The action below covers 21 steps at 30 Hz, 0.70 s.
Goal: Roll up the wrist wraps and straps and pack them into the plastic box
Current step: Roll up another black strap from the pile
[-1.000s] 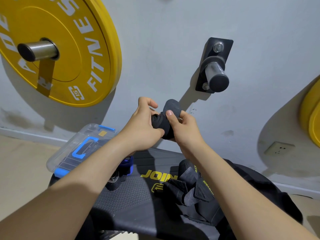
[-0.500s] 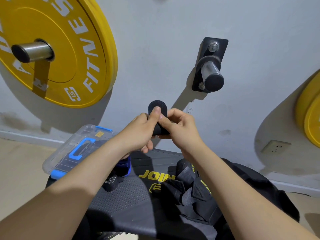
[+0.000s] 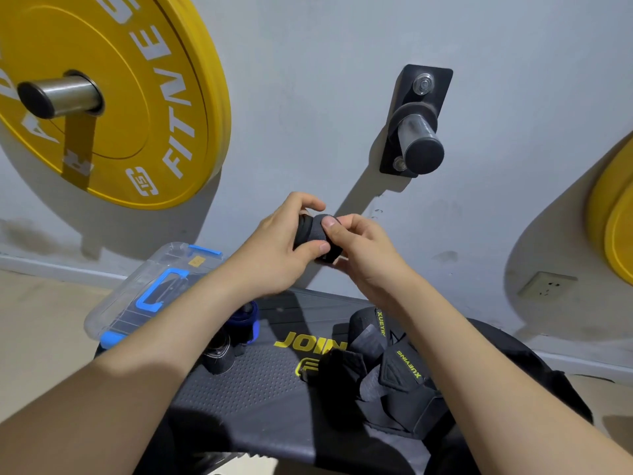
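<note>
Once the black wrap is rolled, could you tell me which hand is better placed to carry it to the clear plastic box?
Probably the left hand: it grips the black fabric roll, and the clear blue-handled box lies on its side.

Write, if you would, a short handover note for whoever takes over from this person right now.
Left hand and right hand both grip a black wrap, mostly rolled, above the bench.
Plastic box sits at the bench's left end, lid seemingly on.
Done: a blue roll and a black roll lie beside the box.
Left: finish this roll, roll the loose black wraps on the right, pack everything.
</note>
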Available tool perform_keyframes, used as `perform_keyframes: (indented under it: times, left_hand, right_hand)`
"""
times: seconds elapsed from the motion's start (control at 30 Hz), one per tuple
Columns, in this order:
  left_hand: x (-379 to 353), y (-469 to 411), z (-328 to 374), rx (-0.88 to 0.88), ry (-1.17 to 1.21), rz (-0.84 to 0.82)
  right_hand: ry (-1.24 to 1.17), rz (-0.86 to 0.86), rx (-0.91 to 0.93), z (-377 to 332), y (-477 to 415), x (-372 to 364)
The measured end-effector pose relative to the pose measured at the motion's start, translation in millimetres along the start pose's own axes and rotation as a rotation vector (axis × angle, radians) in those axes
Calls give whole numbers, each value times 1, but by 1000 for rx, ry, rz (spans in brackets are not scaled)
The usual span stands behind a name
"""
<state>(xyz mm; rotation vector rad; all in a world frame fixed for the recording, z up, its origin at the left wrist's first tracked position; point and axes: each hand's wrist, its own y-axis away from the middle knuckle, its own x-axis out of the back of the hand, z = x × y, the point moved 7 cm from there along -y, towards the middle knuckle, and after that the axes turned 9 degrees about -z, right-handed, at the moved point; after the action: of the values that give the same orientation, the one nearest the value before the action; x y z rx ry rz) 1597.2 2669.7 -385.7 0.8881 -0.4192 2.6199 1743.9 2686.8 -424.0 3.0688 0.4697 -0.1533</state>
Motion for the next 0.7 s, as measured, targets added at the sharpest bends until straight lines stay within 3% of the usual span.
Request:
perform_keyframes:
  times: [0.13, 0.23, 0.37, 0.53, 0.7]
  left_hand:
    - [11, 2, -10, -24, 181, -31]
    - [6, 4, -11, -50, 318, -124]
    - [4, 11, -2, -98, 206, -160]
    - [-8, 17, -4, -38, 16, -182]
    - [-6, 26, -14, -8, 105, -281]
  right_hand:
    - [-158, -361, -255, 12, 17, -16]
    - [-228, -501, -310, 15, 23, -24]
    - [-364, -506, -250, 9, 19, -26]
    - [-211, -489, -149, 9, 12, -30]
    - [-6, -483, -166, 13, 8, -38]
